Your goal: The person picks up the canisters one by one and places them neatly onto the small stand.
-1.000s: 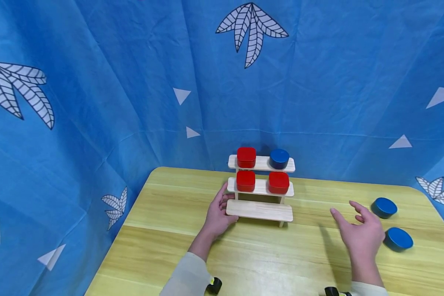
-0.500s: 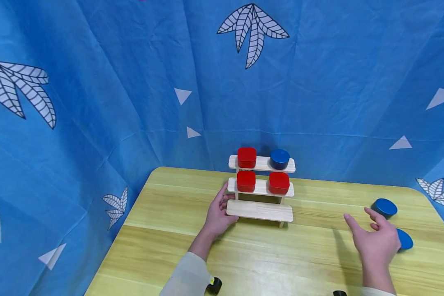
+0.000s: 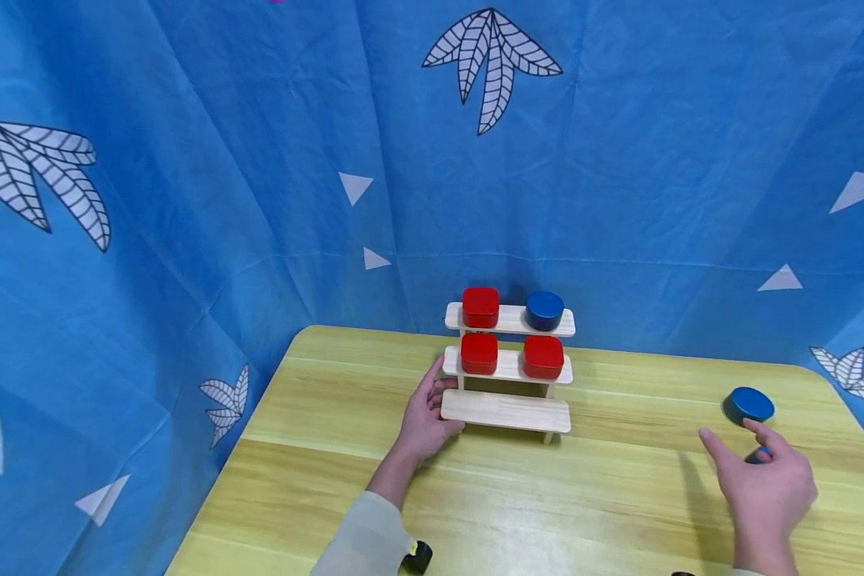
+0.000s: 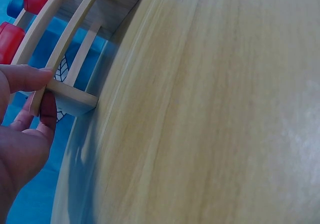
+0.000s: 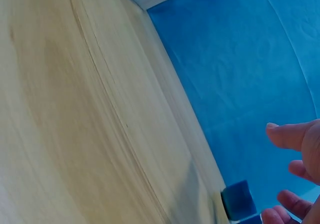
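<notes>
Bare table (image 3: 619, 496) is lying open between the wooden rack (image 3: 510, 365) and my right hand (image 3: 769, 486), the near blue container (image 3: 754, 457) sitting mostly hidden behind that hand and the far blue container (image 3: 748, 406) standing just beyond it. My left hand (image 3: 425, 422) is gripping the rack's left end, blocking that side. Two red boxes (image 3: 478, 354) are occupying the middle shelf (image 3: 509, 360), while the bottom shelf (image 3: 506, 411) is offering free room

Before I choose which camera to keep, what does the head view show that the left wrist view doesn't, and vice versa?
Only the head view: the right grip, the far blue container and the near blue container, partly covered by that grip.
Only the left wrist view: the rack's bottom leg beside the left grip.
Both: that grip holding the wooden rack, red containers, table, curtain.
</notes>
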A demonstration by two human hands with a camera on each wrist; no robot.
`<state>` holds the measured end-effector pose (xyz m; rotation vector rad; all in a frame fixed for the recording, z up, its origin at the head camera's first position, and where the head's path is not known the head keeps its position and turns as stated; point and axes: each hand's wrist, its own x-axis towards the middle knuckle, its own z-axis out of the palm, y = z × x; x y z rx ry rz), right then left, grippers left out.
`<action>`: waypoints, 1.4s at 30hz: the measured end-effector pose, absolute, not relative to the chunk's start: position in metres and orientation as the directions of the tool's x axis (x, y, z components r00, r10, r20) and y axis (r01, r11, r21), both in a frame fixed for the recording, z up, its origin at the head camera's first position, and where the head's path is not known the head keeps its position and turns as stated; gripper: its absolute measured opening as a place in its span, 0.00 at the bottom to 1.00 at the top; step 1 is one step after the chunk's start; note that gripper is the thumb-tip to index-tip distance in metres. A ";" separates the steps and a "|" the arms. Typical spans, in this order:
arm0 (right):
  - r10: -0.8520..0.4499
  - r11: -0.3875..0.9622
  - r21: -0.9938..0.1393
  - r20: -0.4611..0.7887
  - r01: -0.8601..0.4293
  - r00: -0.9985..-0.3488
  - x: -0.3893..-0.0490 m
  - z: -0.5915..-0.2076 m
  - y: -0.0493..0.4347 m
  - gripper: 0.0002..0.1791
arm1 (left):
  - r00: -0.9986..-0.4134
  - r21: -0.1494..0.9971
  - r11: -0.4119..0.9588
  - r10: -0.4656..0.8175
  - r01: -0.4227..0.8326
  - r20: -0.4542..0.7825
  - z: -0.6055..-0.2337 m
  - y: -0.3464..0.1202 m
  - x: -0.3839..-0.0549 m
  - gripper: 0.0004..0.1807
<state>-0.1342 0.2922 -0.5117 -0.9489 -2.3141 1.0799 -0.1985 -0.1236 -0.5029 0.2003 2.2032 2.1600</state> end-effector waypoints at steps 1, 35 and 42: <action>0.725 0.469 -0.783 0.078 0.409 -0.684 -0.134 -0.512 0.294 0.37 | -0.990 0.998 0.017 0.129 0.058 0.055 -0.503 -0.124 -0.198 0.61; 0.789 0.362 -0.771 -0.046 0.524 -0.613 -0.122 -0.525 0.326 0.37 | -0.991 0.995 0.061 0.104 0.085 0.078 -0.533 -0.126 -0.213 0.63; 0.779 0.344 -0.753 -0.106 0.562 -0.618 -0.121 -0.526 0.327 0.39 | -0.990 0.994 0.050 0.110 0.094 0.088 -0.534 -0.126 -0.212 0.63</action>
